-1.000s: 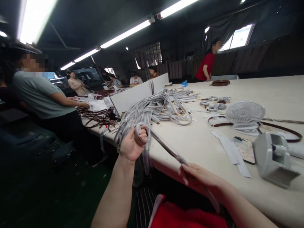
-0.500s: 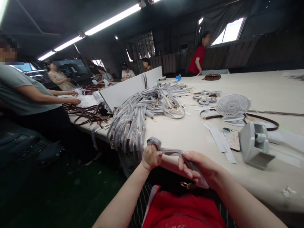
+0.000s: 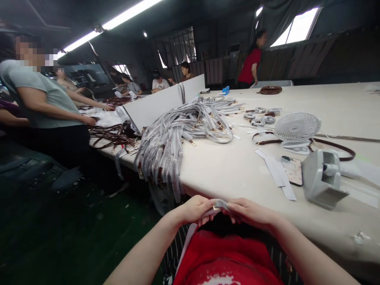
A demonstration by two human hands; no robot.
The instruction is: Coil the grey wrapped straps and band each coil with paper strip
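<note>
Between my two hands, just off the table's front edge, is a grey strap [image 3: 220,204] bent into a small coil. My left hand [image 3: 199,209] is closed around its left side, thumb on top. On the other side my right hand [image 3: 244,211] grips it with fingers curled underneath. Most of the strap is hidden by my fingers. Beyond my left hand lies a big heap of plastic-wrapped grey straps [image 3: 169,142] with brown leather ends and gold clasps, hanging over the table edge.
On the table [image 3: 225,170] stand a tape dispenser [image 3: 322,178] and a white fan [image 3: 297,126]. Near them lie a phone [image 3: 292,170], paper strips [image 3: 271,170] and coiled straps [image 3: 261,118]. A white divider board [image 3: 163,105] rises behind the heap. A co-worker [image 3: 50,95] stands at left.
My hands have come together and lower, toward my body. The strap length that stretched between them is now gathered in both hands. The co-worker at left has leaned and reached farther.
</note>
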